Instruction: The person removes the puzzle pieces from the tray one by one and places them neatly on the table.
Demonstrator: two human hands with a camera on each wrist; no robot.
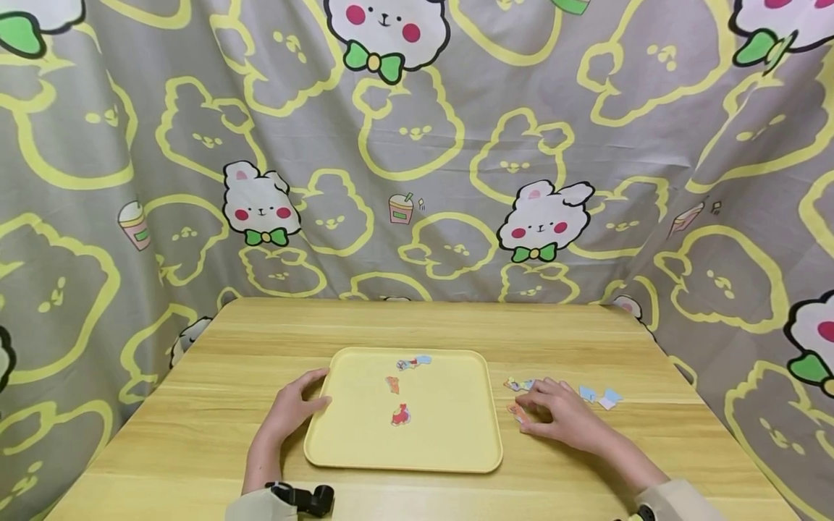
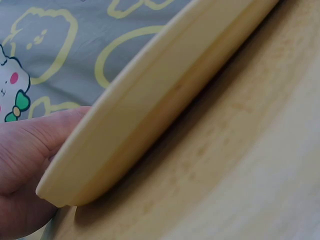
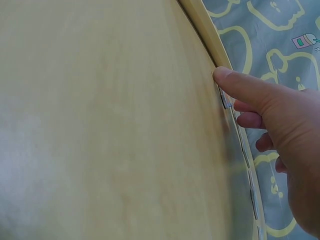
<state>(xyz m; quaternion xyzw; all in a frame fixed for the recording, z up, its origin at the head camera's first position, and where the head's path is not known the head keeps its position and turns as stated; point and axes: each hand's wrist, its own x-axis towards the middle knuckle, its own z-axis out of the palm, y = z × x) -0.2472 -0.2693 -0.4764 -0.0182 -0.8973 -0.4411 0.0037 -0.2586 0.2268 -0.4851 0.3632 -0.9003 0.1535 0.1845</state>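
Observation:
A yellow tray (image 1: pixel 449 449) lies on the wooden table, with a red puzzle piece (image 1: pixel 400 414), an orange piece (image 1: pixel 392 384) and a blue-and-red joined piece (image 1: pixel 414 362) in it. My left hand (image 1: pixel 292 407) rests at the tray's left rim, thumb and fingers spread apart; the left wrist view shows its thumb (image 2: pixel 70 122) against the rim. Right of the tray, my right hand (image 1: pixel 563 414) is over the table, fingers bent loosely, thumb apart from them. Its fingertips are beside an orange piece (image 1: pixel 517 412), partly covered. Whether they touch it is unclear.
A multicoloured piece (image 1: pixel 519 384) lies just beyond the right fingers. Light-blue pieces (image 1: pixel 588 394) and a blue-and-white piece (image 1: pixel 609 399) lie farther right. A patterned curtain (image 1: pixel 404 239) hangs around the table's back and sides.

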